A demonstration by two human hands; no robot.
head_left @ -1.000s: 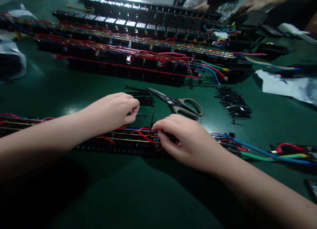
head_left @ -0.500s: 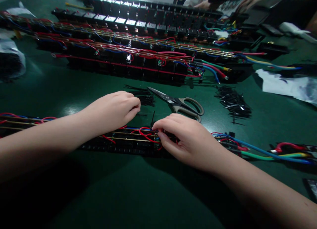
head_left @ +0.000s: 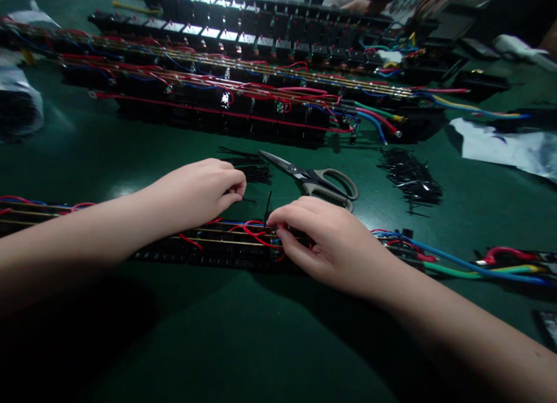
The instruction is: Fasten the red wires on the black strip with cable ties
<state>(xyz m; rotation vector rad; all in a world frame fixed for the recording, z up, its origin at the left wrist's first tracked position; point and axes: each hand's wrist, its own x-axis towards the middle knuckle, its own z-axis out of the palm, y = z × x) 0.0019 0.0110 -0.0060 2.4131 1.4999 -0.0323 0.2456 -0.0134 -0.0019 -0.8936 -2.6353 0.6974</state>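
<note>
A long black socket strip [head_left: 217,252] with red, blue and brass wiring lies across the green table in front of me. My right hand [head_left: 331,240] rests on it, its fingertips pinched on a thin black cable tie [head_left: 267,208] that stands up from the wires. My left hand [head_left: 200,191] hovers just left of the tie, fingers curled with thumb and forefinger pressed together; what they pinch is too small to make out.
Grey-handled scissors [head_left: 317,179] lie just beyond my hands. Piles of black cable ties [head_left: 409,179] [head_left: 246,164] sit beside them. Several wired strips [head_left: 226,95] fill the far half of the table. White plastic [head_left: 505,147] lies right. Another person's hands [head_left: 430,5] work at the far edge.
My left hand's fingers have shifted slightly, thumb and forefinger closing into a pinch. My right hand stays on the cable tie. The view has tilted a little.
</note>
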